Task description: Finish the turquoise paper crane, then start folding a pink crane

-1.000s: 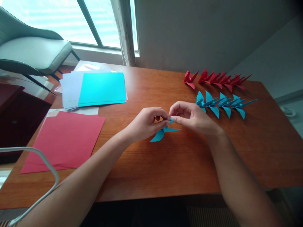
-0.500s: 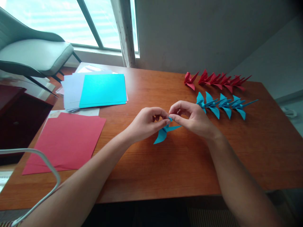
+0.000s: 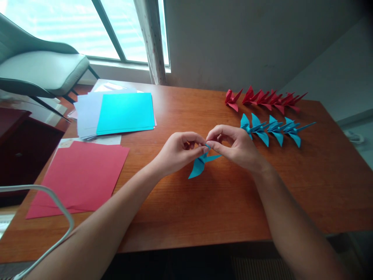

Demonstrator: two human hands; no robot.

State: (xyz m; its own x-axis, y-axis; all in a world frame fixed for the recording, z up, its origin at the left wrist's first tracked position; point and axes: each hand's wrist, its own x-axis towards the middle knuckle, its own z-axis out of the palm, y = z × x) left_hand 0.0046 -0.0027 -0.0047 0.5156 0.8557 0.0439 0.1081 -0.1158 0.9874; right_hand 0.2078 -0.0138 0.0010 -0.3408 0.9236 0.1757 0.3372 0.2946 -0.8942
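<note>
Both my hands pinch a blue origami crane [image 3: 198,166] above the middle of the table. My left hand [image 3: 184,151] grips its upper part between thumb and forefinger. From the other side, the thumb and forefinger of my right hand [image 3: 231,143] close on the far wing, and the fingertips of both hands nearly meet. One curved wing points down toward me and a thin point sticks out to the right. The fingers cover the rest of the crane. Behind my right hand stands a row of blue paper cranes [image 3: 275,130].
Several red paper cranes [image 3: 264,99] line the table's far right. At left lie blue paper sheets [image 3: 125,113] over white sheets [image 3: 87,112], with red sheets [image 3: 78,177] nearer. A white cable [image 3: 62,208] crosses by my left forearm. A chair [image 3: 43,70] stands beyond the wooden table [image 3: 186,217].
The view has shifted very slightly. Both hands keep their pinch on the crane, with only a tiny shift of the fingertips at its top.
</note>
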